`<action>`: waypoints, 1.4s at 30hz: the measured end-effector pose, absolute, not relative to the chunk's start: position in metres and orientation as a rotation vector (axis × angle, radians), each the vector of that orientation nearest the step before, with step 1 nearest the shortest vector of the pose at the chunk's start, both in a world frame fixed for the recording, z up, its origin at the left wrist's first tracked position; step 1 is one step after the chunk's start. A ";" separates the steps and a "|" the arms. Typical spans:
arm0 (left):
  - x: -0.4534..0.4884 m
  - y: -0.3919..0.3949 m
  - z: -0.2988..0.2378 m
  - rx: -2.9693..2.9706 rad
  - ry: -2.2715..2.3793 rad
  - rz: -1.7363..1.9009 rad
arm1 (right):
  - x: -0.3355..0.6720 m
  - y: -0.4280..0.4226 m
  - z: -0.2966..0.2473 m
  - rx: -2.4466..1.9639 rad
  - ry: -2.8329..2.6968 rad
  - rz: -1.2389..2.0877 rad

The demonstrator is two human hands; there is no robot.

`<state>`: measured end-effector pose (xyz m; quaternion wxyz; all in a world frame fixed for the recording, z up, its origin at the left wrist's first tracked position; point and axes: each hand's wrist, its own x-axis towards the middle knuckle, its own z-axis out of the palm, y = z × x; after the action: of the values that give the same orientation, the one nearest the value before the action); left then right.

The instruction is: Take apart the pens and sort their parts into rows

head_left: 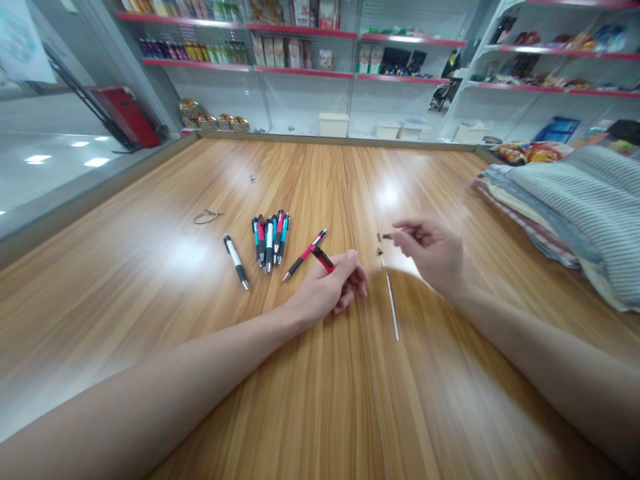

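My left hand (pixel 333 287) is closed around a red pen barrel (pixel 325 260) whose black clip end points up and away. Over the table to its right, my right hand (pixel 433 253) pinches a small dark pen part (pixel 387 237); the hand is slightly blurred. Beside those fingertips lie a little dark piece (pixel 379 251) and another small piece (pixel 379 237). Nearer to me is a thin white pen refill (pixel 393 308). A red and black pen (pixel 305 255) rests just beyond my left hand. Farther left, several red, teal and white pens (pixel 269 243) lie bunched together.
A white pen (pixel 236 262) lies apart at the left, with a thin looped tie (pixel 207 217) behind it. A tiny shiny object (pixel 251 178) sits farther back. Folded striped cloth (pixel 575 213) is piled at the right edge. Stocked shelves (pixel 300 70) stand behind the wooden table (pixel 310 400).
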<state>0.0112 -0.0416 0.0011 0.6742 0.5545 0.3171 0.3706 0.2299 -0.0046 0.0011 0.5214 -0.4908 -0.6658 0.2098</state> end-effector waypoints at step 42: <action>0.001 -0.042 0.004 1.672 0.839 1.004 | 0.200 -0.046 0.010 -0.657 -2.136 0.009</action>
<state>0.0011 -0.0424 0.0043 0.4876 0.6875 0.3452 0.4128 0.2001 -0.0463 0.0102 0.4382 -0.2643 -0.8591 0.0035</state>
